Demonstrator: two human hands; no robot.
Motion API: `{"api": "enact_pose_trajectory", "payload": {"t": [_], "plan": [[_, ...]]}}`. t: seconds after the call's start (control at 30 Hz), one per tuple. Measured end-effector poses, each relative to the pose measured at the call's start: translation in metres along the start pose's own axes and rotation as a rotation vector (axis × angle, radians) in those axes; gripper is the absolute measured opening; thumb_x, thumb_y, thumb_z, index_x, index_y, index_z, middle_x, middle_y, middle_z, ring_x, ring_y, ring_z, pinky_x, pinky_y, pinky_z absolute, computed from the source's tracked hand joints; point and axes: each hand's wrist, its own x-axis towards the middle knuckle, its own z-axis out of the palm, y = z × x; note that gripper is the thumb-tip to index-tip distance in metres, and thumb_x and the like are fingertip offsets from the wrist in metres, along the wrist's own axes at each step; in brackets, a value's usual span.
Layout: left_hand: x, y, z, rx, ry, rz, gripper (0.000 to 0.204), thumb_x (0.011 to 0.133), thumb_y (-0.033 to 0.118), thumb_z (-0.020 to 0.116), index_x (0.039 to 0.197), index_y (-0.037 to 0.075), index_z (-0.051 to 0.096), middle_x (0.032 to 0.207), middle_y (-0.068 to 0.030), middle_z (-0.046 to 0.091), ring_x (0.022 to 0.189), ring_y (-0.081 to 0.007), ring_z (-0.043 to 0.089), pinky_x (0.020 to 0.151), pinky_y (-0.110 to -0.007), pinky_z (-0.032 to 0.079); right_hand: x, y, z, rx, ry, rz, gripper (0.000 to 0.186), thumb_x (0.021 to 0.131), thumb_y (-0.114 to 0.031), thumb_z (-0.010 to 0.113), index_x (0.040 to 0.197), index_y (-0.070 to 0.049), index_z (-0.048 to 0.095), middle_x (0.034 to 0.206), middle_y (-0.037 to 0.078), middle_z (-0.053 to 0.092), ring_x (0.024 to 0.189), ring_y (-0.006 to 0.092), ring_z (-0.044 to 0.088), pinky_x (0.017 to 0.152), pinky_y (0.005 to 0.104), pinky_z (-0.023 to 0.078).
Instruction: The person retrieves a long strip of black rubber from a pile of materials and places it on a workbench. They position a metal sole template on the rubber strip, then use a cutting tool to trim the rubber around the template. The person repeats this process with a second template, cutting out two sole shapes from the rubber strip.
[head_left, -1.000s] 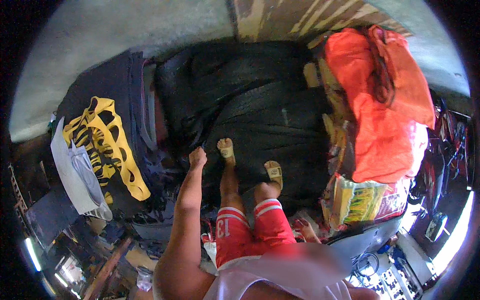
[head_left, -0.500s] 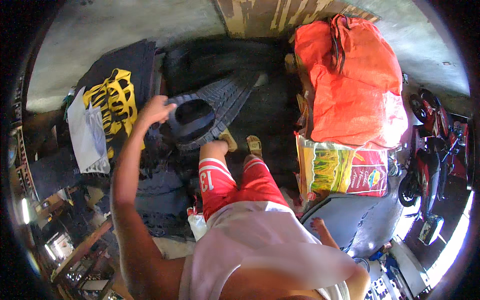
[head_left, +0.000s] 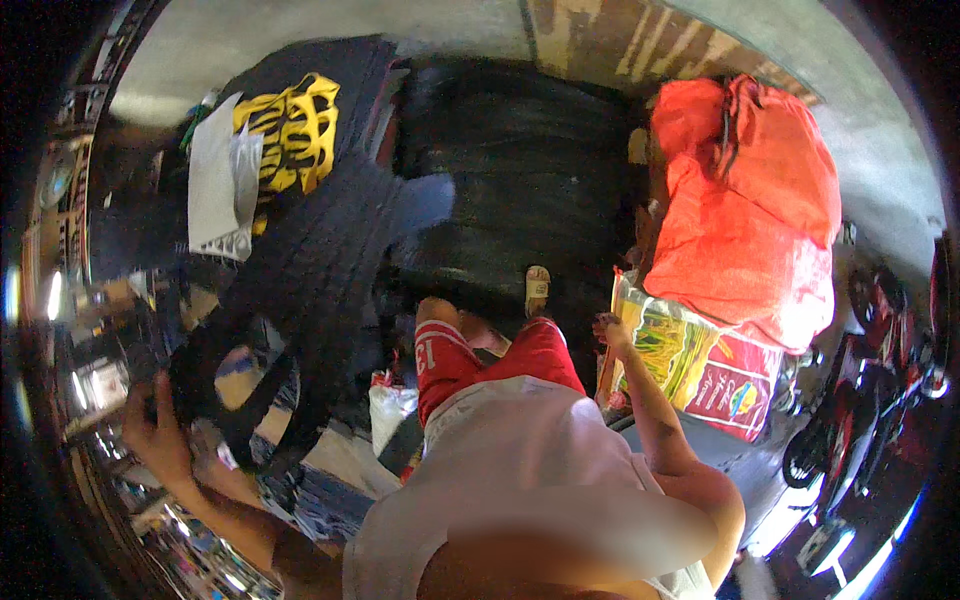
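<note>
My left hand [head_left: 160, 440], out at the lower left, is closed on the end of a long black rubber-like piece [head_left: 310, 240]. Large openings are cut in that end, and motion blurs the piece. It stretches up and right from my hand, past the left side of my legs. My right hand [head_left: 612, 328] hangs beside the printed yellow-and-red sack [head_left: 665, 345]; its fingers look loosely bent, with nothing visible in them.
A big orange-red sack [head_left: 745, 220] rests on the printed sack at right. Black sheets [head_left: 510, 150] are piled ahead of my feet. Yellow cut-out material [head_left: 300, 130] and a white sheet [head_left: 220, 180] lie at left. A white plastic bag [head_left: 390, 410] is by my leg; a motorcycle [head_left: 850, 400] stands far right.
My left hand has swung down and left, pulling the black piece with it from in front of my legs. My right hand has moved up beside the printed sack. The view has shifted.
</note>
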Motion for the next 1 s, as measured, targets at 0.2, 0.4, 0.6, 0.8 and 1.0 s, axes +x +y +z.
{"api": "enact_pose_trajectory", "payload": {"t": [0.2,0.4,0.6,0.8,1.0], "plan": [[-0.112,-0.021,-0.083,-0.034,0.101,-0.361,0.039,0.098,0.028,0.066,0.069,0.007,0.051,0.058,0.0044,0.045,0.053,-0.0034,0.039,0.049,-0.024,0.03,0.058,-0.031,-0.032,0.04,-0.189,0.145,0.035,0.094,-0.036,0.057,0.126,-0.021,0.055,0.107,0.003,0.07,0.09,0.0205,0.068,0.075,0.042,0.05],[-0.219,-0.052,-0.083,-0.204,0.16,-0.691,0.04,0.099,0.027,0.065,0.067,0.006,0.052,0.057,0.0043,0.042,0.042,-0.0043,0.035,0.038,-0.025,0.023,0.097,-0.092,0.0,-0.334,-0.012,0.203,0.031,0.092,-0.044,0.057,0.115,-0.023,0.061,0.096,0.002,0.069,0.076,0.0197,0.065,0.064,0.0367,0.05],[-0.36,-0.141,-0.005,0.081,0.087,-0.717,0.035,0.097,0.024,0.066,0.07,0.003,0.059,0.059,-0.0027,0.05,0.047,-0.0116,0.045,0.044,-0.032,0.036,0.097,-0.147,0.064,-0.545,-0.099,0.003,0.027,0.095,-0.042,0.058,0.114,-0.023,0.06,0.093,0.003,0.069,0.076,0.0175,0.065,0.06,0.0348,0.05],[-0.617,-0.167,0.099,-0.199,0.154,-1.492,0.045,0.089,0.04,0.07,0.081,-0.004,0.069,0.066,-0.0154,0.063,0.061,-0.0222,0.053,0.055,-0.042,0.042,0.049,-0.192,0.13,-0.887,-0.233,0.16,0.029,0.096,-0.042,0.058,0.114,-0.019,0.058,0.095,0.004,0.068,0.078,0.0161,0.064,0.062,0.0335,0.05],[-0.743,-0.084,0.149,-0.252,0.307,-1.809,0.056,0.093,0.046,0.064,0.078,-0.008,0.067,0.06,-0.0174,0.062,0.054,-0.0273,0.058,0.055,-0.042,0.045,0.017,-0.23,0.211,-1.328,-0.291,-0.063,0.027,0.099,-0.038,0.056,0.116,-0.017,0.055,0.095,0.005,0.065,0.081,0.0167,0.064,0.056,0.0298,0.049]]}}
